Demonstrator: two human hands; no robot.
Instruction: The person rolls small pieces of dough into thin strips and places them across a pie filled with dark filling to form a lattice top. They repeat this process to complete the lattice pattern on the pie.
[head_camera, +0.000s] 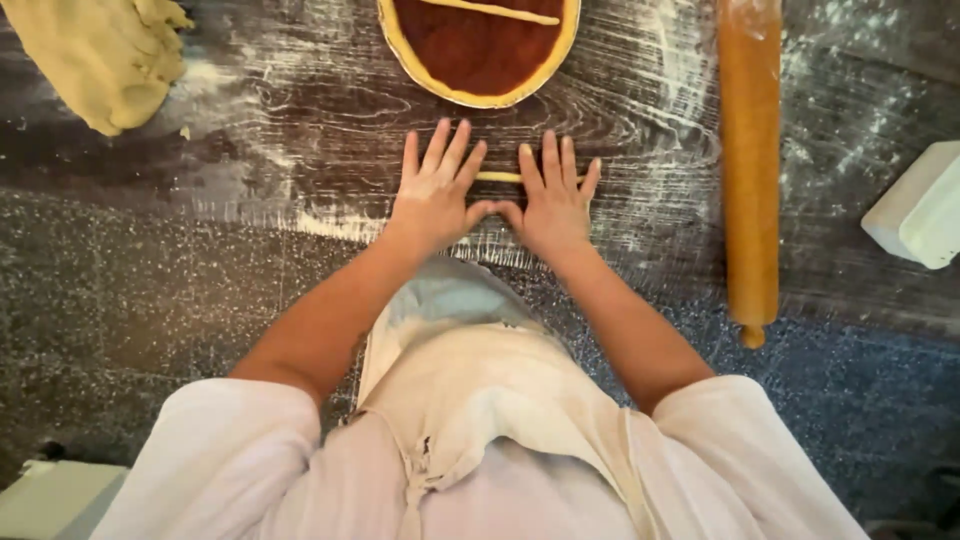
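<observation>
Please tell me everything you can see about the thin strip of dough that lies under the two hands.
The thin pale-yellow dough strip is a slim rolled rope, soft and smooth in look. It lies flat and runs sideways on the dark floured wooden board. Only a short middle part shows; both ends are hidden under the fingers. The left hand and the right hand lie flat and open on it, thumbs touching.

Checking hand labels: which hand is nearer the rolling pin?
Right. The right hand lies flat nearer the rolling pin; the left hand lies beyond it, farther away.

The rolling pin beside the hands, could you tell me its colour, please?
The rolling pin is warm orange-brown wood, dusted with flour; the head view shows it.
</observation>
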